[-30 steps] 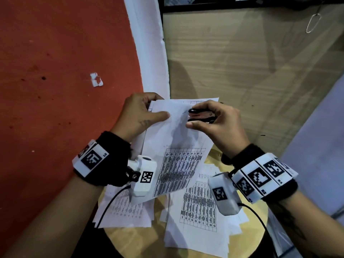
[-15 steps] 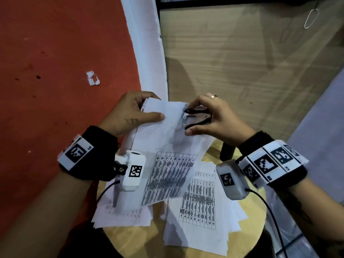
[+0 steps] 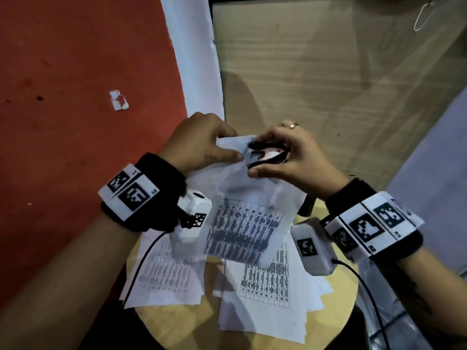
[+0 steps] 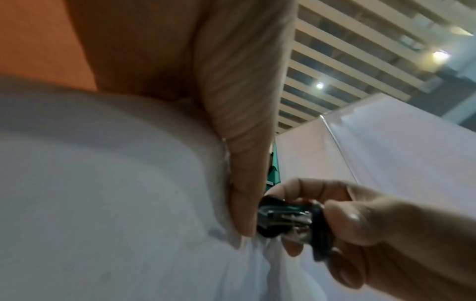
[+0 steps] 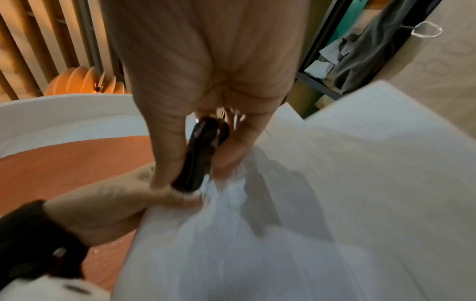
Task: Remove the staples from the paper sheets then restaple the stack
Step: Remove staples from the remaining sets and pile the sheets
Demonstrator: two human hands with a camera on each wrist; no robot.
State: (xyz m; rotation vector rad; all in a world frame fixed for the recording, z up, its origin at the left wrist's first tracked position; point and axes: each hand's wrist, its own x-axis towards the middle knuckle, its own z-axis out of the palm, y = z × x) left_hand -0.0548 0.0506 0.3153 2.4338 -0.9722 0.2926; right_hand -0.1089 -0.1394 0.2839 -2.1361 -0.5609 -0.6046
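Note:
My left hand (image 3: 202, 145) pinches the top corner of a stapled set of printed sheets (image 3: 242, 223), held up above the stool. My right hand (image 3: 290, 157) grips a small black staple remover (image 3: 265, 156) between thumb and fingers, its claws standing apart at that same corner. In the left wrist view the staple remover (image 4: 288, 220) sits right beside my left thumb on the sheets (image 4: 115, 203). The right wrist view shows the staple remover (image 5: 203, 156) pressed against the sheets (image 5: 283, 234), whose corner is bunched. The staple itself is hidden.
More printed sheets (image 3: 265, 286) lie spread on a round wooden stool (image 3: 164, 322) under my hands. A red floor (image 3: 75, 97) with a white scrap (image 3: 118, 100) lies to the left; a wooden panel (image 3: 316, 72) stands behind.
Both hands have drawn closer together at the top corner of the held sheets. The remover's claws, shut a second ago, now stand apart against the paper.

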